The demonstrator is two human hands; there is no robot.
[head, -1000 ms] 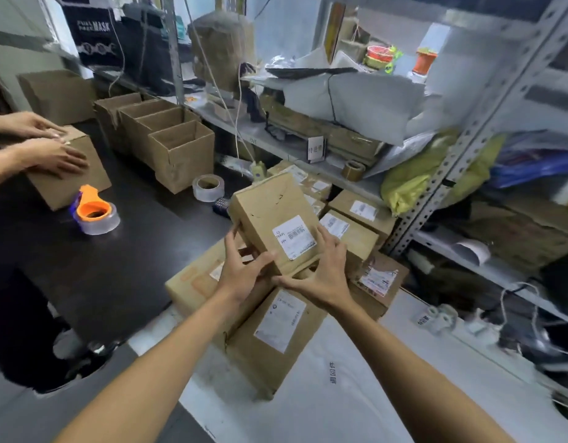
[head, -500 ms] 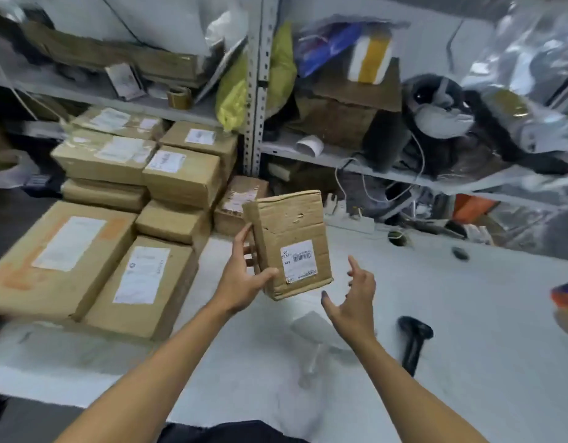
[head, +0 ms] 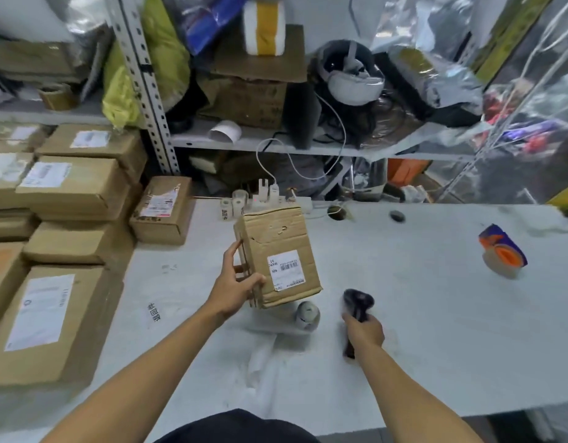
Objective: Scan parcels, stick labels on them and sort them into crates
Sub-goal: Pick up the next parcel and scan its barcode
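**Parcel upright in one hand, scanner in the other**

White table (head: 436,330) runs below cluttered metal shelving (head: 276,145), whose contents are mostly too jumbled to make out. Stacked parcels (head: 68,193) crowd the table's left edge, partly cut off by the frame. Above the table's middle the left hand (head: 234,290) grips a cardboard parcel (head: 276,251), long axis near vertical and leaning slightly left, barcode label (head: 284,268) facing the camera; its fingers curl round the left side, thumb on the front. Just right, the right hand (head: 365,332) wraps a blurred black scanner (head: 357,303), fingers closed round its handle, head pointing away toward the shelving. An orange tape dispenser (head: 503,254) sits near the right edge.
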